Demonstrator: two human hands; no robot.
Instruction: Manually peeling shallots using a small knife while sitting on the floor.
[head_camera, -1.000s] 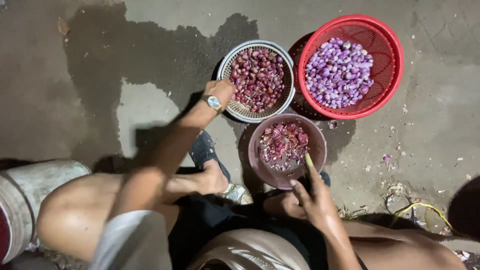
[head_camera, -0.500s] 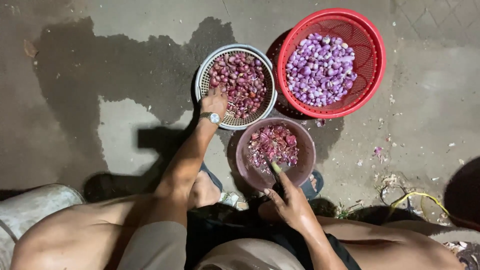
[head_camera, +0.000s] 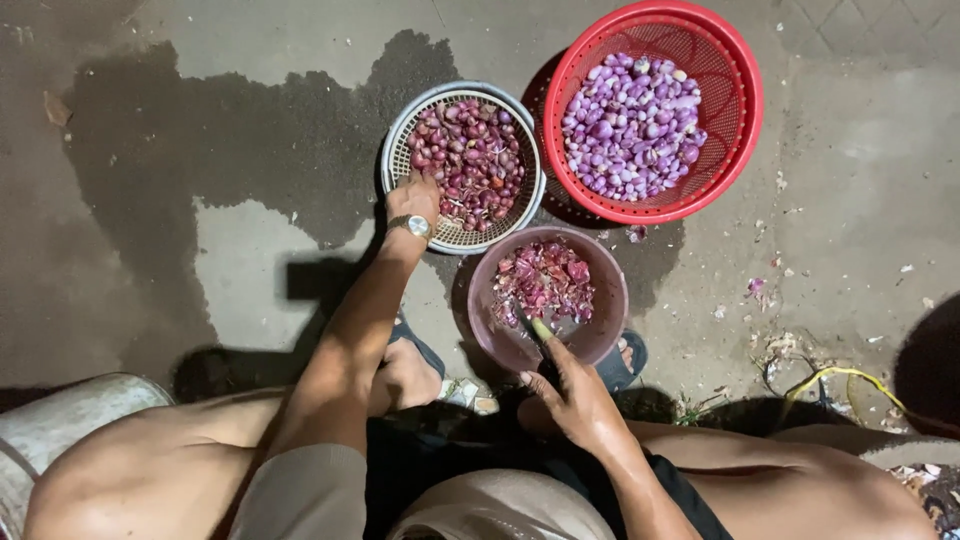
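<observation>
Red basket sitting at one o'clock of the bowl — left hand reaching into the sieve, grasp hidden; right hand gripping a knife.

A single head-worn camera looked almost straight down from above the seated person's lap onto a grey concrete floor. It faced away from the body: the knees and arms filled the bottom edge, while the round red plastic basket touched the top edge. The view stood fairly near, taking in both arms from the shoulders to the left hand and right hand. No second view was there to share the scene.
</observation>
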